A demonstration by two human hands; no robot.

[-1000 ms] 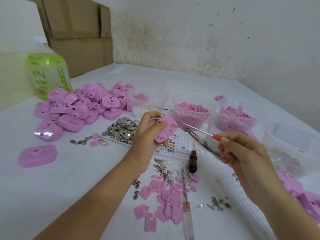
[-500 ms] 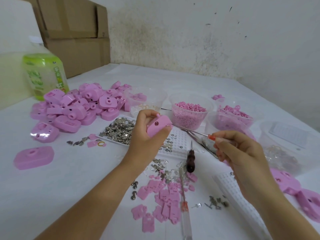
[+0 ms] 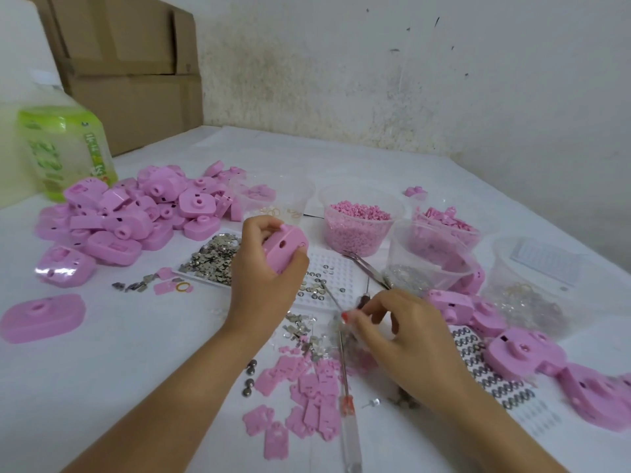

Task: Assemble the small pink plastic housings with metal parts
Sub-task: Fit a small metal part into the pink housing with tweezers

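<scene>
there, housing (image 3: 285,250) in left hand (image 3: 263,281)

Soft, even, bright light; faint shadows on the white tabletop (image 3: 102,387); edges bow outward; right hand (image 3: 409,339) slightly motion-blurred.

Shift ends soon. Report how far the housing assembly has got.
Done: perhaps the few housings set at right; I cannot confirm they are complete. In hand: the left hand grips one housing; the right hand pinches a thin probe. Left: the big pile at far left, with metal parts heaped in their tray.
</scene>
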